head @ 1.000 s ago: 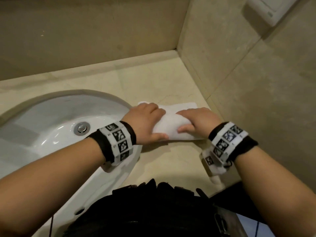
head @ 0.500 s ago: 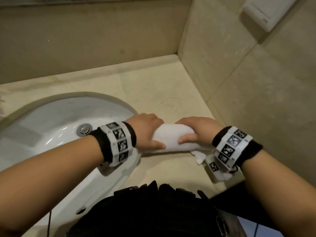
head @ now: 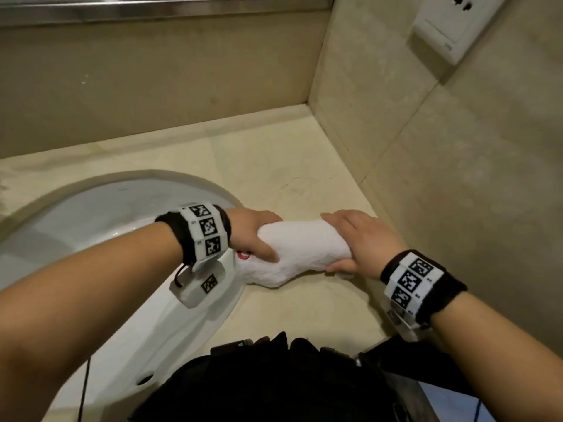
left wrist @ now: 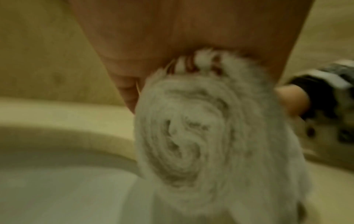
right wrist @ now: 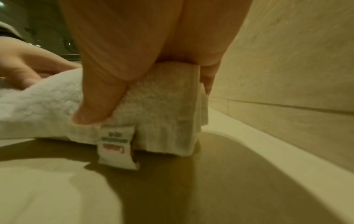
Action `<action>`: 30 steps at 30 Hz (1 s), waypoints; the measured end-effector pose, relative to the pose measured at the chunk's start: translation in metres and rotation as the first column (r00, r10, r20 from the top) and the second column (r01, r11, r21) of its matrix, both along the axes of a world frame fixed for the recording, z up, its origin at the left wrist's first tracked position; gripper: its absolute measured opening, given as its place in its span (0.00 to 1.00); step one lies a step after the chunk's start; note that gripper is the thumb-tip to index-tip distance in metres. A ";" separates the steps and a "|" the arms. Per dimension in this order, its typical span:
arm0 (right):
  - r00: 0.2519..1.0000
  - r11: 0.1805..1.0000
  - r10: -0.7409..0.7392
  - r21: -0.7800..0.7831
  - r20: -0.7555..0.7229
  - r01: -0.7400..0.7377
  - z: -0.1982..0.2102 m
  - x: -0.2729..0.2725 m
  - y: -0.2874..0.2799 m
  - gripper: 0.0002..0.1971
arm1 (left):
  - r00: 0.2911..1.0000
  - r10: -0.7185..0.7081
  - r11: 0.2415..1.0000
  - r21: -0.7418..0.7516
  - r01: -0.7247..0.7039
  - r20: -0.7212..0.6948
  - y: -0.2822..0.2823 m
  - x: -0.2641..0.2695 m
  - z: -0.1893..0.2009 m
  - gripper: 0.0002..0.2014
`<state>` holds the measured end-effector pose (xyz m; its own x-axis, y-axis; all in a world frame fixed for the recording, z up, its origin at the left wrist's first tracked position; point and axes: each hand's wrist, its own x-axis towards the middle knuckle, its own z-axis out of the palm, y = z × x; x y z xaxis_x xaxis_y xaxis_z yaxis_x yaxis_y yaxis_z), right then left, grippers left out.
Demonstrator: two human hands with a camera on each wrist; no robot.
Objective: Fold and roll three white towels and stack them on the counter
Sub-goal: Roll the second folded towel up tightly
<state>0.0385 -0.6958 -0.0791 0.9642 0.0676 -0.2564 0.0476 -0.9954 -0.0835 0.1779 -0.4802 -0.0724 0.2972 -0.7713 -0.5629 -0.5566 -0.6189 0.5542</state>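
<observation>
One white towel (head: 301,249) is rolled into a thick tube just above the beige counter (head: 268,175), right of the sink. My left hand (head: 253,236) grips its left end, thumb in front. My right hand (head: 355,242) grips its right end, thumb underneath. The left wrist view shows the spiral end of the towel roll (left wrist: 193,136) below my palm. In the right wrist view my thumb (right wrist: 99,104) presses the towel (right wrist: 162,106), whose loose edge and label (right wrist: 114,145) hang to the counter. No other towel is in view.
A white oval sink (head: 91,239) fills the left part of the counter. Tiled walls close the back and the right side, meeting at a corner (head: 307,102). A white wall socket (head: 447,28) sits high on the right wall. My dark clothing (head: 274,382) lies at the front edge.
The flat part of the towel has been rolled up toward me; both hands drew back with it and now hold the whole roll, lifted a little off the counter.
</observation>
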 end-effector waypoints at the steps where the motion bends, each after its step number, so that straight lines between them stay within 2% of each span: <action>1: 1.000 0.999 -0.011 0.034 -0.005 0.012 -0.001 0.001 -0.001 0.48 | 0.991 -0.009 0.999 -0.037 0.015 0.136 0.004 -0.004 0.000 0.35; 2: 1.000 0.999 -0.016 0.048 -0.008 0.017 -0.002 0.004 -0.002 0.48 | 0.945 -0.017 0.996 -0.072 0.043 0.326 0.009 -0.008 -0.001 0.37; 4: 0.999 0.998 -0.033 0.056 -0.022 0.035 -0.003 0.007 -0.003 0.50 | 0.774 -0.035 0.989 -0.090 0.119 0.633 0.021 -0.019 -0.004 0.44; 5: 0.998 0.997 -0.050 0.054 -0.036 0.052 -0.005 0.008 -0.004 0.51 | 0.706 -0.061 0.988 -0.058 0.144 0.706 0.025 -0.026 -0.007 0.47; 7: 0.993 0.995 -0.085 0.048 -0.082 0.090 -0.007 0.009 -0.007 0.55 | 0.650 -0.102 0.992 0.027 0.123 0.753 0.032 -0.038 -0.014 0.51; 9: 0.986 0.991 -0.118 0.055 -0.118 0.125 -0.011 0.007 -0.009 0.54 | 0.661 -0.065 0.998 0.044 0.048 0.748 0.034 -0.046 -0.019 0.49; 13: 0.976 0.972 -0.193 0.116 -0.102 0.204 -0.014 0.001 -0.003 0.43 | 0.703 0.043 0.996 0.029 -0.090 0.710 0.027 -0.059 -0.013 0.44; 18: 0.984 0.971 -0.133 0.185 -0.116 0.153 -0.007 -0.020 0.020 0.37 | 0.709 0.121 0.979 0.036 -0.203 0.694 0.052 -0.097 0.005 0.35; 23: 0.998 0.958 -0.005 0.285 -0.062 0.022 0.009 -0.033 0.060 0.37 | 0.681 0.193 0.954 0.027 -0.299 0.706 0.103 -0.128 0.022 0.32; 30: 0.978 0.920 0.203 0.334 0.042 -0.205 0.040 0.002 0.176 0.37 | 0.563 0.328 0.861 0.006 -0.509 0.759 0.222 -0.139 0.058 0.36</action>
